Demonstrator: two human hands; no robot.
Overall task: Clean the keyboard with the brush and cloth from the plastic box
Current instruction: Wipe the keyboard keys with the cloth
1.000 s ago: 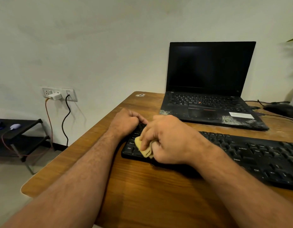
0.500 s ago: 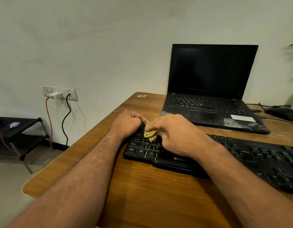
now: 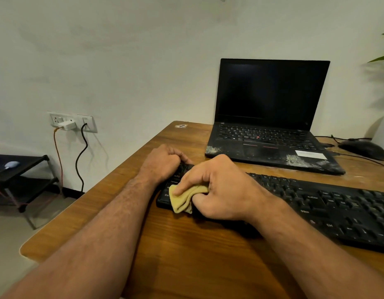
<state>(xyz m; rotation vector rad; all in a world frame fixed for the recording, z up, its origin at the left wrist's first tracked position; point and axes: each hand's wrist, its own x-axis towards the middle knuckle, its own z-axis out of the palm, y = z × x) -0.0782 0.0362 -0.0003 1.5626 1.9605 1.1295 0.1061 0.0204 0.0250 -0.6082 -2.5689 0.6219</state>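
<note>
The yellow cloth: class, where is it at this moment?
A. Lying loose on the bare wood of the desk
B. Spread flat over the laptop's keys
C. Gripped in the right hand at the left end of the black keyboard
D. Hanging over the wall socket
C: the right hand grips the bunched yellow cloth against the left end of the black keyboard, while the left hand holds that end's far corner.

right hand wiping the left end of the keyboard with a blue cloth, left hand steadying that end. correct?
Not quite: the cloth is yellow, not blue. The head view shows the right hand gripping it and wiping the left end of the keyboard, while the left hand steadies that end, fingers curled at its far corner.
</note>
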